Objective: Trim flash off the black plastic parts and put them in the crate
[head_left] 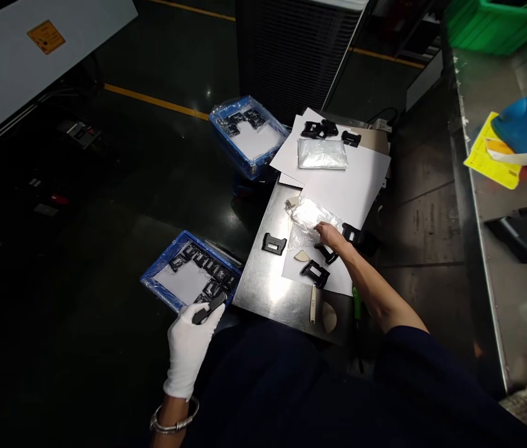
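Observation:
My left hand (193, 336), in a white glove, holds a black plastic part (209, 308) at the near edge of the lower blue tray (155, 287). My bare right hand (328, 233) pinches a clear plastic bag (307, 214) lying on the steel table (256, 274). Near that hand are several black parts, one (315, 274) on the white paper and another (274, 244) on bare metal at the left. Wrapped black parts line two sides of the lower tray.
A second blue tray (226, 140) with wrapped parts stands farther back. A stack of clear bags (322, 154) lies on white sheets. Near the table's front edge is a cream-handled tool (312, 305). A metal bench (482, 267) runs along the right.

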`<state>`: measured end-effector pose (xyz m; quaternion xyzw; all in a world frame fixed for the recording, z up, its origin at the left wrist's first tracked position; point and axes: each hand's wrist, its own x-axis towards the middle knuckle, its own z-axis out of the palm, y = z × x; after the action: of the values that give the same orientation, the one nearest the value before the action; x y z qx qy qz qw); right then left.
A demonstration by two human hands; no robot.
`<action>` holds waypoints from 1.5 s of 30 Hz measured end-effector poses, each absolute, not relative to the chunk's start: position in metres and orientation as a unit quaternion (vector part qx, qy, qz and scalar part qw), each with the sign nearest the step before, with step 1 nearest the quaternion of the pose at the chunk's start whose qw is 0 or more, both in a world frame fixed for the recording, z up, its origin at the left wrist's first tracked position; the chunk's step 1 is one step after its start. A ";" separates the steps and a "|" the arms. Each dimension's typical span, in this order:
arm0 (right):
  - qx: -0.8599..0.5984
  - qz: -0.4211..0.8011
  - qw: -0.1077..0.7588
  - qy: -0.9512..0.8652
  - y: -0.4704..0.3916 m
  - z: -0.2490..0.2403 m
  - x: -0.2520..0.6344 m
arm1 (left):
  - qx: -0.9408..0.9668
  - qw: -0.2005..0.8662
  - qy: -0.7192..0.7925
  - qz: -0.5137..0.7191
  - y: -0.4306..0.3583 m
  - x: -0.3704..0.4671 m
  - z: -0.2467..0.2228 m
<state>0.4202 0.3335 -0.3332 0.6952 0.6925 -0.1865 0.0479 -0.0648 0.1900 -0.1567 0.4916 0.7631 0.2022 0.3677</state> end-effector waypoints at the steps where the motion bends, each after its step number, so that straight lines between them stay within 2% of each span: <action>1: 0.697 -0.189 0.040 0.691 0.333 -0.332 0.420 | 0.494 0.368 0.762 0.201 0.190 -0.064 -0.157; 6: 0.717 -0.200 -0.013 0.668 0.331 -0.324 0.420 | 0.509 0.365 0.753 0.205 0.191 -0.062 -0.157; 10: 0.744 -0.227 -0.087 0.623 0.326 -0.319 0.418 | 0.507 0.377 0.746 0.213 0.190 -0.062 -0.159; 20: 0.795 -0.300 -0.376 0.370 0.288 -0.296 0.410 | 0.496 0.436 0.722 0.205 0.194 -0.056 -0.169; 23: 0.793 -0.320 -0.429 0.290 0.260 -0.286 0.398 | 0.480 0.479 0.706 0.203 0.195 -0.050 -0.172; 30: 0.738 -0.450 -0.449 0.227 0.180 -0.255 0.314 | 0.417 0.662 0.582 0.221 0.205 -0.013 -0.193; 35: 0.686 -0.526 -0.438 0.246 0.148 -0.216 0.257 | 0.397 0.730 0.519 0.198 0.208 0.023 -0.213; 45: 0.724 -0.492 -0.366 0.317 0.115 -0.190 0.214 | 0.396 0.818 0.385 0.161 0.196 0.062 -0.224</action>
<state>0.2138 0.1151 -0.1897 0.7237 0.3169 -0.4919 -0.3658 0.0616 0.1955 -0.2239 0.3957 0.3855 0.1613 0.8178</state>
